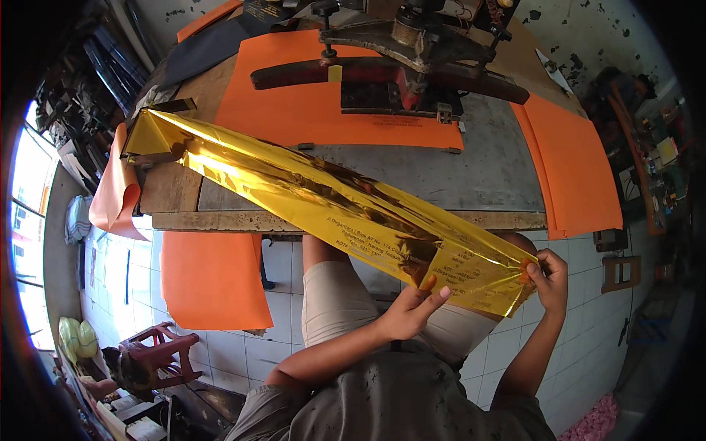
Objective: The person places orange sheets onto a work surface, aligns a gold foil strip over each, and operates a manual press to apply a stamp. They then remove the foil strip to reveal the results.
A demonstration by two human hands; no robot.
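A long strip of shiny gold foil [294, 198] slants from the far left of the table down to my lap, with dark print showing near its close end. My right hand [550, 281] pinches the gathered end of the strip between thumb and fingers. Further left, my left hand [414, 312] grips the lower edge, thumb on the near side and some fingers hidden behind the foil. At its far end the strip is folded round a dark bar [151, 156] at the table's left corner.
A heavy press [423, 73] with a dark red crossbar stands over the metal-topped table [485, 184]. Beneath it lies a large orange sheet [283, 110]; more orange sheets [577, 165] hang over the right edge. On the tiled floor at left is a dark red plastic stool [158, 356].
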